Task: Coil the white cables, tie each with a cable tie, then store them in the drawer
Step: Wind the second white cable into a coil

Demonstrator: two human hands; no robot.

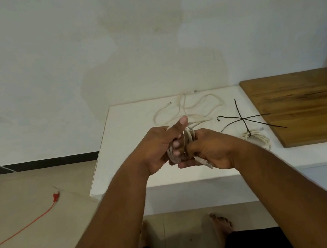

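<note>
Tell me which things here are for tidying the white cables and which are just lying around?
For the job:
- coil held in the left hand and right hand
- loose white cable on the white table
- tied coil
- black cable ties

Just lying about:
- wooden board
- orange cord on the floor

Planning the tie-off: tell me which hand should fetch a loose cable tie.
Right. The right hand is nearer the loose black cable ties, which lie on the white table to its right, while the left hand could keep holding the coil.
</note>
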